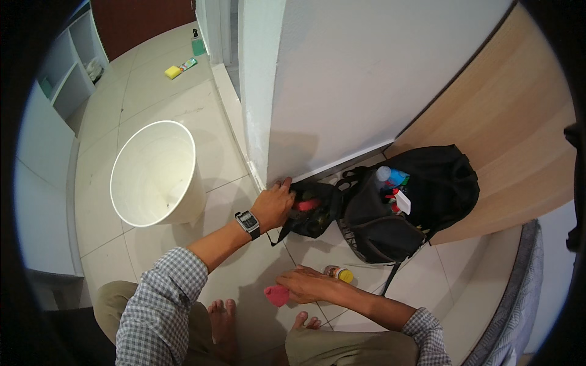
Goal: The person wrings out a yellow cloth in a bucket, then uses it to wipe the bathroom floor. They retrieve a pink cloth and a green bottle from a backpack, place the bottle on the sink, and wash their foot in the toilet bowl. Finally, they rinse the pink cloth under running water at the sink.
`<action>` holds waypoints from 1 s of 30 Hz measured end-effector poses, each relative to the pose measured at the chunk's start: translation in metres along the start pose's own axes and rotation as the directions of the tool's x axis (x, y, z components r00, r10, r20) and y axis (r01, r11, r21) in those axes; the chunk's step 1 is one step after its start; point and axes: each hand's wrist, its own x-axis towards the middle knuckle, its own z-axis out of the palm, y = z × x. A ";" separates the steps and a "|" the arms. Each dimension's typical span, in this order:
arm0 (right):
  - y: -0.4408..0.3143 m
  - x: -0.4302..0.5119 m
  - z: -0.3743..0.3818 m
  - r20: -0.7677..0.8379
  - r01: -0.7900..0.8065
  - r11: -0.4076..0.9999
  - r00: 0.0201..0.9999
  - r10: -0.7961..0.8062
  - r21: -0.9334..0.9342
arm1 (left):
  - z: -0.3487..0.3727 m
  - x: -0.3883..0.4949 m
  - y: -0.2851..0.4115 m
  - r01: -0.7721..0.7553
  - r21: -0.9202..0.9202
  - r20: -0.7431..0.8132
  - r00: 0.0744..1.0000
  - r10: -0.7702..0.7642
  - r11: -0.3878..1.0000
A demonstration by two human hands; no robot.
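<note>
My left hand (pixel 274 204), with a digital watch on its wrist, grips the near-left rim of a small black bag (pixel 316 228). The bag gapes, and something red (pixel 307 204) shows in it. Lower down, my right hand (pixel 304 284) holds a pink cloth (pixel 277 296), partly hidden in the fingers. Just beyond that hand, a small jar with a yellow lid (pixel 339 273) is on the tiled floor. A large black backpack (pixel 444 183) leans on a wooden panel to the right. From its opening stick a spray bottle with a white-and-red trigger (pixel 402 202) and a blue package (pixel 396 177).
A white bucket (pixel 199 196) stands on the floor at left. Farther off are a yellow sponge (pixel 173 72), a tube (pixel 188 64) and a green pump bottle (pixel 198 45). The wall corner (pixel 258 137) juts out beyond my left hand. Grey bedding (pixel 512 293) edges the right side.
</note>
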 end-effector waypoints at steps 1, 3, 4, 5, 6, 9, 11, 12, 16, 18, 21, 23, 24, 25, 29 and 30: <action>0.002 0.000 -0.002 -0.021 0.004 0.998 1.000 -0.005 -0.057 | 0.003 -0.004 0.000 0.065 -0.026 0.087 0.994 -0.062 0.998; 0.007 0.005 -0.021 0.056 -0.065 0.977 0.995 0.078 -0.201 | 0.009 -0.012 -0.003 0.044 -0.037 0.027 0.999 -0.043 0.998; 0.012 0.007 -0.035 -0.076 -0.122 0.968 0.991 0.107 -0.220 | 0.011 -0.014 -0.005 0.033 -0.036 -0.001 0.999 -0.033 0.999; 0.021 0.007 -0.052 -0.257 -0.139 0.966 0.963 0.080 -0.218 | 0.014 -0.016 -0.006 0.035 -0.070 0.005 0.999 -0.035 0.997; 0.031 0.007 -0.068 -0.473 -0.200 0.970 0.874 0.111 -0.141 | 0.015 -0.017 -0.007 0.032 -0.099 0.001 0.999 -0.032 0.995; 0.060 0.015 -0.096 -0.736 -0.222 0.968 0.674 0.064 -0.119 | 0.018 -0.016 -0.008 0.009 -0.191 -0.026 1.000 -0.014 0.981; 0.075 0.016 -0.100 -0.716 -0.275 0.935 0.698 0.032 -0.226 | 0.017 -0.015 -0.005 -0.030 -0.166 -0.043 0.999 0.023 0.986; 0.080 0.016 -0.100 -0.672 -0.307 0.903 0.740 0.027 -0.301 | 0.016 -0.016 -0.003 -0.054 -0.109 -0.045 0.998 0.049 0.993; 0.089 0.003 -0.103 -0.578 -0.466 0.761 0.803 0.149 -0.451 | 0.005 -0.019 0.007 -0.016 -0.006 0.060 0.998 0.016 1.000; 0.091 -0.004 -0.109 -0.621 -0.475 0.726 0.779 0.084 -0.497 | -0.001 -0.018 0.011 -0.035 -0.025 0.026 0.999 0.036 0.999; 0.091 -0.004 -0.112 -0.655 -0.466 0.747 0.754 0.054 -0.474 | -0.010 -0.013 0.014 0.007 -0.204 0.046 0.999 0.002 0.979; 0.089 0.002 -0.107 -0.642 -0.456 0.776 0.762 0.087 -0.436 | -0.013 -0.006 0.016 0.030 -0.350 0.046 0.999 -0.015 0.936; 0.088 0.007 -0.102 -0.569 -0.438 0.797 0.809 0.148 -0.416 | -0.013 -0.002 0.015 0.022 -0.413 0.023 1.000 -0.014 0.910; 0.086 0.012 -0.098 -0.504 -0.421 0.820 0.842 0.194 -0.388 | -0.012 0.001 0.015 0.013 -0.472 0.005 1.000 -0.011 0.881; 0.078 0.005 -0.101 -0.558 -0.331 0.939 0.799 0.224 -0.098 | -0.005 0.006 0.009 0.092 -0.492 -0.044 0.991 -0.130 0.866; 0.079 -0.004 -0.112 -0.549 -0.257 0.965 0.815 0.186 -0.054 | -0.003 0.006 0.008 0.079 -0.620 -0.038 0.991 -0.130 0.781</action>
